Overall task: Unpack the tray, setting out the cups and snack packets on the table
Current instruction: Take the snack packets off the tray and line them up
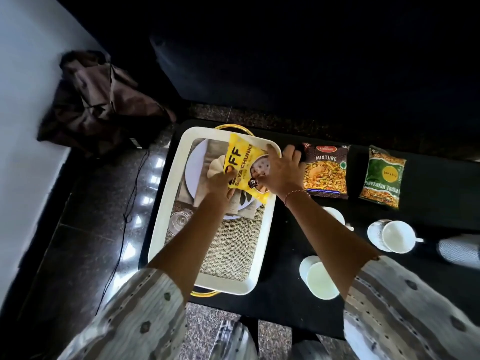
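A white tray with gold handles lies on the black table. Over its far half is a yellow soya chunks packet. My left hand grips the packet's near left edge and my right hand holds its right side. To the right on the table lie a brown mixture packet and a green namkeen packet. A white cup on a saucer stands at the right. Two white cups stand close together near the front. Another cup is partly hidden by my right forearm.
Inside the tray lie a burlap mat, a white plate with a grey napkin and an upturned glass. A white perforated object sits at the right edge. Brown cloth is heaped by the wall. A cable runs over the glossy floor.
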A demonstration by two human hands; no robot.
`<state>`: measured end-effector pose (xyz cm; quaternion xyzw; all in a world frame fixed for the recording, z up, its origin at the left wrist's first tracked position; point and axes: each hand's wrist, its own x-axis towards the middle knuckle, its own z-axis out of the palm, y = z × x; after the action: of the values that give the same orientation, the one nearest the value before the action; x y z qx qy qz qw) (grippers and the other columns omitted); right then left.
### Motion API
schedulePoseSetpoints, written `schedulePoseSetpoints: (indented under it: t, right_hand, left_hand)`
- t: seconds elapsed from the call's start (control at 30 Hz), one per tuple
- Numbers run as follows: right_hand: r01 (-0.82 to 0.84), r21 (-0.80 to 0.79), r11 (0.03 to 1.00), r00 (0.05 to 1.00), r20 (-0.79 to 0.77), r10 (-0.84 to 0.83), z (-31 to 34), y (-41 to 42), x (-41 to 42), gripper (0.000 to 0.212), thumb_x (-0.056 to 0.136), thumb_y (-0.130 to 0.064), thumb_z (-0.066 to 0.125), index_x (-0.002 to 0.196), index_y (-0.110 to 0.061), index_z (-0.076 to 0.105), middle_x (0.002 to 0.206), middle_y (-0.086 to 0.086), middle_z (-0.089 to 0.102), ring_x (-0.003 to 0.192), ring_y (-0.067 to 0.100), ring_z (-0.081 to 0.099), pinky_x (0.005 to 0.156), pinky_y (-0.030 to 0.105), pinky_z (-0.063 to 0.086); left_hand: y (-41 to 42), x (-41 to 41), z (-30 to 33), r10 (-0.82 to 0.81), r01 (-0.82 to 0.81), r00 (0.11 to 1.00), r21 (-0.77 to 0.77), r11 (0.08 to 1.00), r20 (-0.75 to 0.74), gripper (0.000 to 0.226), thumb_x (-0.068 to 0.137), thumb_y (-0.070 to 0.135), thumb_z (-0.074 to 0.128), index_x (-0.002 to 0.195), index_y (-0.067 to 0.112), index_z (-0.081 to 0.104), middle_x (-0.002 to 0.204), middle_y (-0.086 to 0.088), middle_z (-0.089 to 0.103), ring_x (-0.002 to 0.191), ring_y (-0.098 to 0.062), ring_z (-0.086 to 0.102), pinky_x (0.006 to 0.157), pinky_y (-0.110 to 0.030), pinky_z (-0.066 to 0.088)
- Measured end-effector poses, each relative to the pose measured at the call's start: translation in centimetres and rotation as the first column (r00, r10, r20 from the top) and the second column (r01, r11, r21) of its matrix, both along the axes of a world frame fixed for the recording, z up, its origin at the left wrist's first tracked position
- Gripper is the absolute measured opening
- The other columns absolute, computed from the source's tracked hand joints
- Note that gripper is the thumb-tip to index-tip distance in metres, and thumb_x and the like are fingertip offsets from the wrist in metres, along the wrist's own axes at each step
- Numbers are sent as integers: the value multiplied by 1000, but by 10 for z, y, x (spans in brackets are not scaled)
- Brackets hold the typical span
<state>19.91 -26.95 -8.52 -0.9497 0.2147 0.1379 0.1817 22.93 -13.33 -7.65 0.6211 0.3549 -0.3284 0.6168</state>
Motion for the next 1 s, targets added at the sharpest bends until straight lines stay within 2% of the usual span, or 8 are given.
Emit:
schedulePoseSetpoints:
  t: [0.1,0.23,0.37,0.53,0.6,0.7,0.87,1.0]
  right_hand:
    - [-70,229,971,998,26,66,0,-10,6,79,69,-40,76,136,-18,38,137,17,35,126,34,34,98,46,39]
    - [102,699,708,992,-23,-121,16,-28,4,67,65,-30,82,119,-11,47,114,12,64,101,22,62,86,34,53]
    - [125,834,537,992,-111,-60,38,-54,-6,71,76,-19,75,135,-16,36,125,10,60,112,23,58,94,31,46]
    - [154,919,362,986,-117,-123,57,-102,-35,44,82,-6,66,124,-9,54,124,9,62,105,16,61,85,18,47]
    - [204,918,341,953,-106,-285,60,-122,-49,43,81,-5,66,123,-5,55,124,13,62,107,20,60,89,23,47]
    - [204,882,425,933,-44,-357,65,-157,-69,39,82,-9,66,120,-6,57,118,14,65,106,25,62,91,31,48]
    - [222,870,440,929,-51,-368,74,-237,-106,38,89,-31,57,124,-19,53,118,1,63,106,16,61,91,31,50]
    - [335,887,319,866,-156,-475,69,-309,-137,31,90,-19,56,120,-12,53,118,8,61,115,29,58,90,45,51]
  left_hand:
    - [8,11,7,-108,123,984,-104,987,140,9,89,15,56,82,18,58,84,0,63,78,-14,57,72,-28,43]
    - [12,23,16,-207,243,949,-133,961,237,7,92,16,51,93,15,58,91,-4,62,79,-16,58,73,-30,41]
    - [-20,32,28,-148,200,960,-213,956,237,5,92,14,52,96,13,55,92,-7,60,79,-19,57,69,-32,45]
    - [-87,19,46,-131,209,966,-379,901,221,33,94,35,48,111,9,59,118,-14,61,108,-30,59,98,-48,46]
    - [-115,4,49,-315,374,908,-195,907,277,44,90,45,50,122,16,55,129,-10,59,118,-29,56,100,-48,46]
    - [-164,-33,51,-570,535,714,207,819,408,38,82,43,64,112,21,59,107,2,67,103,-19,64,83,-32,52]
    - [-241,-71,55,-606,482,552,375,792,572,37,82,39,66,109,14,64,103,-3,71,93,-13,65,71,-18,46]
    - [-298,-92,45,-711,555,491,449,700,503,44,84,52,56,106,14,64,103,-11,71,97,-26,66,81,-34,53]
